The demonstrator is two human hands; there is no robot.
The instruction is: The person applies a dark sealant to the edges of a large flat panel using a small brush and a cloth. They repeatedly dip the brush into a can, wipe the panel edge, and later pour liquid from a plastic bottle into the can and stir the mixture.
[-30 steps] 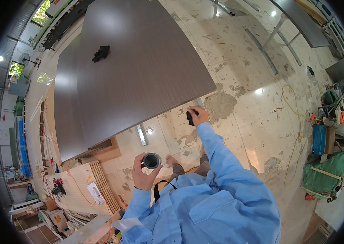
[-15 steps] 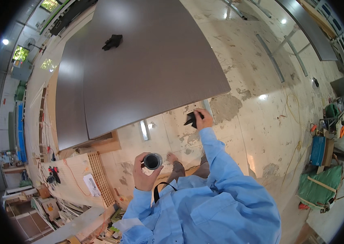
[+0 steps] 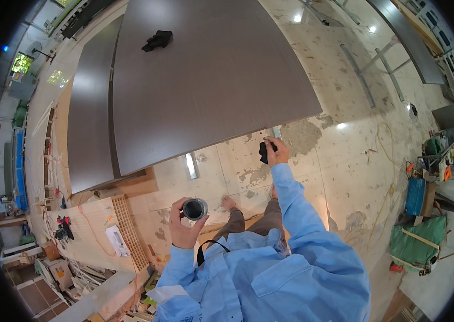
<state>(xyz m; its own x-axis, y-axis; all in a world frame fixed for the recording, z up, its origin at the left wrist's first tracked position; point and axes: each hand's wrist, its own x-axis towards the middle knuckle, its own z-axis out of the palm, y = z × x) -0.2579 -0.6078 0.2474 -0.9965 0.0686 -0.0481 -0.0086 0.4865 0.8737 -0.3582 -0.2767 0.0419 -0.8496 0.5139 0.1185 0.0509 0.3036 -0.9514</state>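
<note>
My left hand [image 3: 185, 232] is closed around a small round open-topped jar [image 3: 195, 210] with dark contents, held upright in front of my body. In my right hand [image 3: 278, 152], the fingers pinch a bunched black cloth [image 3: 263, 152], just off the near edge of a large dark brown panel [image 3: 211, 75]. A second black cloth-like piece [image 3: 157, 41] lies crumpled on that panel. Beside the panel's left edge is another dark panel [image 3: 91, 102], with a narrow gap between the two.
Metal bars [image 3: 358, 75] lie on the stained tile floor to the right, near a trailing yellow cord [image 3: 393, 161]. A wooden grid [image 3: 130, 233] and a paper sheet [image 3: 117, 241] are at the left. A green-covered bundle [image 3: 417, 241] stands at the right.
The large panel has shifted right, widening the gap beside the left panel; its cloth moved too. My right hand moved slightly right, its cloth now more bunched. The jar remains in my left hand.
</note>
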